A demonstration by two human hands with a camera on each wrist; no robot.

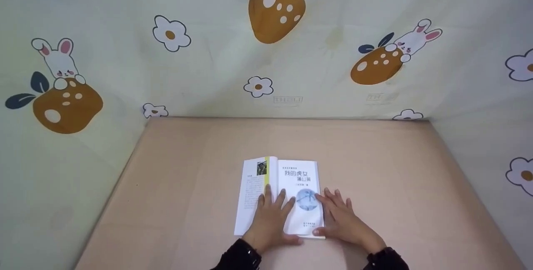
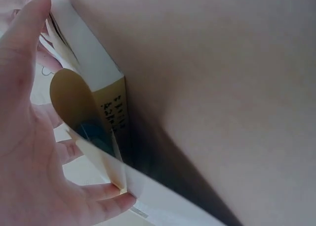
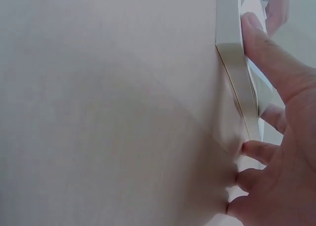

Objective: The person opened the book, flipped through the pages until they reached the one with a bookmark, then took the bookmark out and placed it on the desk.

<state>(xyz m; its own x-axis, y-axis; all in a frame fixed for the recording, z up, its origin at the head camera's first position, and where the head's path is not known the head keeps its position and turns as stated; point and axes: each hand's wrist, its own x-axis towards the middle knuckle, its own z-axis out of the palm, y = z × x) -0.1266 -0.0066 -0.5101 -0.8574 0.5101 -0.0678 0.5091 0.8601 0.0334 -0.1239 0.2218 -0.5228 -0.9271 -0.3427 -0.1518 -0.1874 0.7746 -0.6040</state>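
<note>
An open book [image 1: 308, 216] lies on the brown tabletop, its title page with a round blue picture facing up on the right. To the left, the cover flap [image 1: 252, 189] carries a small dark photo and lines of text. My left hand [image 1: 270, 223] rests across the fold, fingers spread and straight. In the left wrist view the cover [image 2: 74, 95] bows up away from the spine beneath that hand. My right hand [image 1: 344, 223] touches the book's right edge, thumb at the lower corner. The right wrist view shows the page block [image 3: 229, 23], with the other fingertips on the tabletop.
Pale fabric walls [image 1: 208, 66] printed with rabbits, orange fruit and flowers enclose the back and both sides of the tabletop [image 1: 366, 157]. Dark sleeves [image 1: 239, 257] cover both wrists at the front.
</note>
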